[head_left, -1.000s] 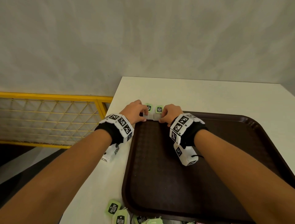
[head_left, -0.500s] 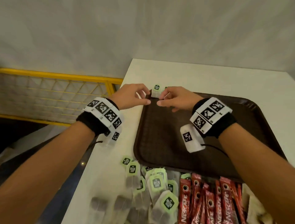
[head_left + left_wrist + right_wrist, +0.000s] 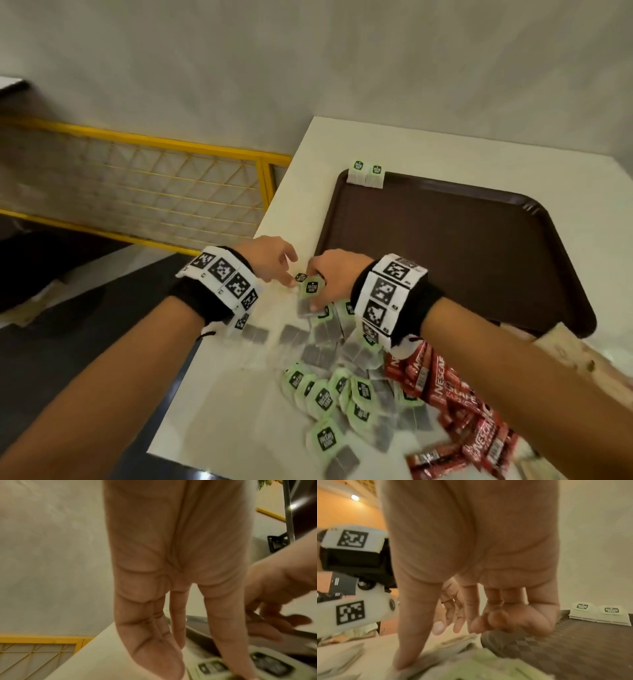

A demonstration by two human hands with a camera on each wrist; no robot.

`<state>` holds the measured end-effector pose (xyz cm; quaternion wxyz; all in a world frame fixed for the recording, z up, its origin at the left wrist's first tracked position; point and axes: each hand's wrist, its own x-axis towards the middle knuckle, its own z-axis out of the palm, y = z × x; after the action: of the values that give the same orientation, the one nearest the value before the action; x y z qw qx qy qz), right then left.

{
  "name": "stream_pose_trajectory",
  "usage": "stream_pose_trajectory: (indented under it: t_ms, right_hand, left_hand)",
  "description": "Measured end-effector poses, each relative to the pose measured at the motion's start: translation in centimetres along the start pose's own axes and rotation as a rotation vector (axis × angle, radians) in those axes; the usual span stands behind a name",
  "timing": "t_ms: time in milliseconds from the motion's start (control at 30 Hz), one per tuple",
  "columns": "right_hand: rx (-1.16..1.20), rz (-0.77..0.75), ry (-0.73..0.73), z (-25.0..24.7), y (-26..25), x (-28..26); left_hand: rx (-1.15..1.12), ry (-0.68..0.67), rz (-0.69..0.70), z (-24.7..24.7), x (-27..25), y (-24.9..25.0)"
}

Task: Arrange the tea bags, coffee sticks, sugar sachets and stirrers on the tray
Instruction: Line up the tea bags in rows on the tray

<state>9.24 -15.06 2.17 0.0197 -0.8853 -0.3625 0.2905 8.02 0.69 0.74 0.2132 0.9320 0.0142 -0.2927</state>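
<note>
White surface carries everything we work with, set against a pale wall, with a yellow railing off to our left. Nearest us, red coffee sticks lie in a loose heap at the near right, beside a scatter of tea bags with green tags. Just past that pile, both our hands meet at the near left corner of the tray.

Our right hand has its thumb pressed down on a tea bag while the other fingers curl loosely; one tea bag shows between thumb and fingers, though we cannot tell whether that grip has truly closed on it. Our left hand reaches in with fingers straight and spread, the tips at a small tag on the surface, holding nothing we can see.

Farther off, two tea bags stand side by side, leaning on the rim at the tray's far left corner.
</note>
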Motion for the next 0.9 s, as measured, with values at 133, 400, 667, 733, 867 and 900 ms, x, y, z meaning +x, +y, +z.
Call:
stream_pose_trajectory:
  t_ms: [133, 400, 667, 733, 867, 900]
  right_hand:
    - [-0.01, 0.053, 0.008, 0.6, -0.3, 0.4]
    - [0.196, 0.044, 0.12, 1.2, 0.4, -0.1]
    - [0.873, 0.049, 0.094, -1.1, 4.0, -1.7]
    - [1.041, 0.073, 0.186, -1.8, 5.3, -2.2]
    - [1.159, 0.071, 0.382, -2.7, 8.2, -1.9]
    - [1.158, 0.063, 0.411, -2.9, 9.0, -1.6]
  left_hand:
    - [0.129, 0.059, -0.001, 1.9, -0.2, 0.3]
    - [0.08, 0.116, 0.0, 2.9, 0.2, 0.3]
    - [-0.553, 0.01, -0.01, 0.0, 0.2, -0.6]
    - [-0.668, 0.015, 0.023, -1.3, 0.3, -0.7]
    - [-0.702, 0.046, 0.116, -4.2, 1.2, 0.0]
    - [-0.699, 0.063, 0.131, -4.9, 1.7, 0.3]
